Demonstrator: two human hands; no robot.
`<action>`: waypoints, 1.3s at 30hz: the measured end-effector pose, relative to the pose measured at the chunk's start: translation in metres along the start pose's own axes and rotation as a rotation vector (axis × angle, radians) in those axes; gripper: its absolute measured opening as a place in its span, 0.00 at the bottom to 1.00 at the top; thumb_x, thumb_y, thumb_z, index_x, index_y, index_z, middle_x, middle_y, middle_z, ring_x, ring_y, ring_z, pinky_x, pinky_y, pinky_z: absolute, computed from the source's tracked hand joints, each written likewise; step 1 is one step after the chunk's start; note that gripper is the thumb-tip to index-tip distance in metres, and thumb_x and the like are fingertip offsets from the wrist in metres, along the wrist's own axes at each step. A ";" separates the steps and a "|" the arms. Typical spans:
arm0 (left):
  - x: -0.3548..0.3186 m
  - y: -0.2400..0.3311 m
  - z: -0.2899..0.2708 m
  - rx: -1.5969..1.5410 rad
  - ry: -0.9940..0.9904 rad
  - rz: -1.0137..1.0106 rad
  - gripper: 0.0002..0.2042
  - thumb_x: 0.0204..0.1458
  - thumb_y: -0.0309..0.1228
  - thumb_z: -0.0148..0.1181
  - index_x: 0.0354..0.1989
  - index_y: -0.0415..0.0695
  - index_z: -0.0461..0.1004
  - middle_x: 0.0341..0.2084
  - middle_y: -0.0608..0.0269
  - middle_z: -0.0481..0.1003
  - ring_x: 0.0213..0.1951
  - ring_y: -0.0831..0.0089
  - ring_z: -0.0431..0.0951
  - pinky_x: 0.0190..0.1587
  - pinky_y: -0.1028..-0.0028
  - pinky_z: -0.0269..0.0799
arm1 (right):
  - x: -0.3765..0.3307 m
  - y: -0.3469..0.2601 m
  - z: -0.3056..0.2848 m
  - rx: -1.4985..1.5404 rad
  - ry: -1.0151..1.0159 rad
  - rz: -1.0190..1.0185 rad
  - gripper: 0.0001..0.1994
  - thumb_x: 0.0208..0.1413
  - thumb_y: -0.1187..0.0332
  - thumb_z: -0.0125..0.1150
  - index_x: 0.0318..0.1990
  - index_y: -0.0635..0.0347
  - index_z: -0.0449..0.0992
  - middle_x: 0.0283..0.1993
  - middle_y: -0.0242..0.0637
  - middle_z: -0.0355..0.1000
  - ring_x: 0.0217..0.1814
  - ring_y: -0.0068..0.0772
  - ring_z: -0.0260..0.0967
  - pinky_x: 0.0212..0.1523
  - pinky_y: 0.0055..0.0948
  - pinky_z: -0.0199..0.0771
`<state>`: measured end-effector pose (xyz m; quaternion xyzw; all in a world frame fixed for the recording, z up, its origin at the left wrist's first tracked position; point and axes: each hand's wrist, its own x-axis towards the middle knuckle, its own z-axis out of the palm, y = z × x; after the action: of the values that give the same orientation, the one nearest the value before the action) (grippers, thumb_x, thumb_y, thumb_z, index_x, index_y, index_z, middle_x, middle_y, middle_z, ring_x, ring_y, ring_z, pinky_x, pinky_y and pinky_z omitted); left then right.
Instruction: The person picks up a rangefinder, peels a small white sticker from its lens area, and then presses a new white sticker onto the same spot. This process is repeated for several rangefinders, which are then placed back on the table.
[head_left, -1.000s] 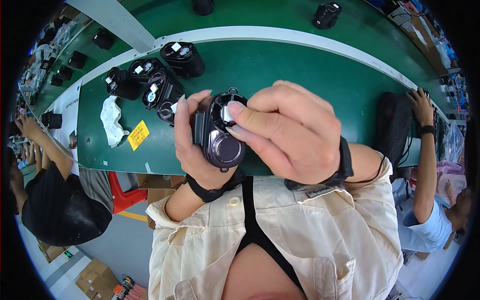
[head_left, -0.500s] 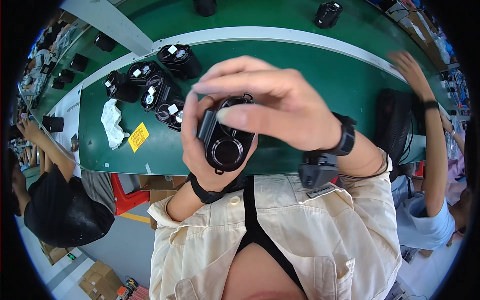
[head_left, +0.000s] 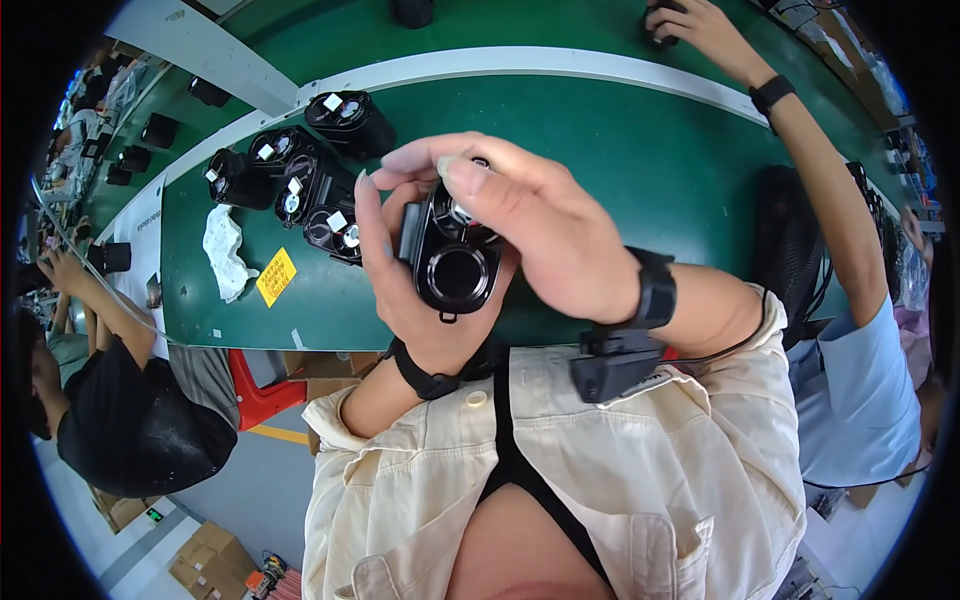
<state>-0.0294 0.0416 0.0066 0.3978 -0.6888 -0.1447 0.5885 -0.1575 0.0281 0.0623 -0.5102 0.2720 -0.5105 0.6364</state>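
Observation:
A black camera-like housing (head_left: 455, 265) with a round lens opening is held up in front of my chest. My left hand (head_left: 400, 290) grips it from the left side and underneath. My right hand (head_left: 530, 225) curls over its top, thumb and fingertips pressed on a small pale part at the upper edge. Both wrists wear black bands. A black device (head_left: 615, 365) is clipped to my beige shirt below the right wrist.
On the green bench (head_left: 640, 150) at the left stand several black housings (head_left: 300, 185), a crumpled white cloth (head_left: 225, 255) and a yellow tag (head_left: 275, 277). A person in blue (head_left: 850, 330) reaches across at right. Another person in black (head_left: 120, 400) sits at left.
The housing has been turned so its round opening faces the camera more squarely. My right hand shifted from covering the front to its top. The person at right stretched an arm further up.

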 end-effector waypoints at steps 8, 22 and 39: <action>-0.001 0.002 -0.005 -0.077 0.001 -0.087 0.53 0.33 0.22 0.74 0.67 0.31 0.43 0.48 0.43 0.70 0.48 0.58 0.74 0.51 0.67 0.68 | 0.005 -0.005 -0.004 0.117 -0.128 0.078 0.23 0.67 0.61 0.42 0.59 0.71 0.63 0.54 0.45 0.70 0.57 0.30 0.66 0.60 0.29 0.62; 0.001 -0.013 -0.006 0.095 -0.067 -0.119 0.48 0.39 0.27 0.73 0.67 0.34 0.45 0.59 0.42 0.59 0.61 0.51 0.61 0.63 0.55 0.55 | 0.021 0.021 -0.017 0.167 -0.110 -0.012 0.13 0.62 0.69 0.53 0.48 0.68 0.75 0.46 0.39 0.75 0.49 0.25 0.71 0.53 0.27 0.69; 0.013 -0.009 0.007 -0.088 -0.265 0.224 0.37 0.48 0.21 0.58 0.65 0.35 0.43 0.59 0.35 0.58 0.59 0.47 0.64 0.64 0.55 0.58 | 0.160 0.002 -0.265 -1.189 1.133 -0.291 0.10 0.49 0.66 0.58 0.34 0.63 0.78 0.34 0.44 0.74 0.41 0.49 0.70 0.45 0.40 0.71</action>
<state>-0.0324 0.0243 0.0079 0.2697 -0.7933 -0.1593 0.5221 -0.3334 -0.2187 0.0003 -0.4572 0.7065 -0.5384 -0.0442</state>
